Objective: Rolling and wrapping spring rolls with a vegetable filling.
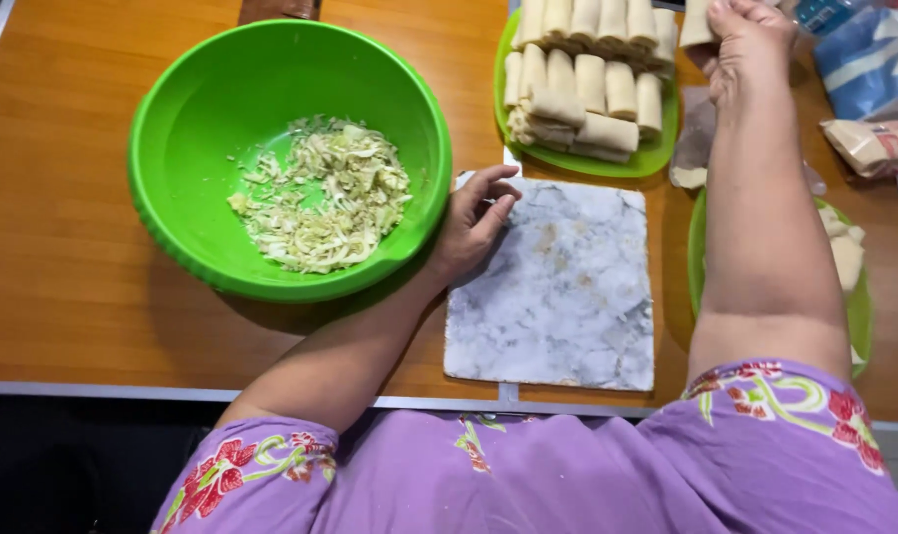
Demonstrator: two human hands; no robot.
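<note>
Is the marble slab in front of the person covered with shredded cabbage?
No, the marble slab lies bare apart from faint stains, while the shredded cabbage sits in the green bowl beside the left hand.

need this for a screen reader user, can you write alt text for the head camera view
Seen from above, a person's right hand holds a pale rolled wrap beside a green plate of stacked rolls, while the left hand rests against a green bowl of shredded cabbage. A marble board lies between them on a wooden table.
</note>
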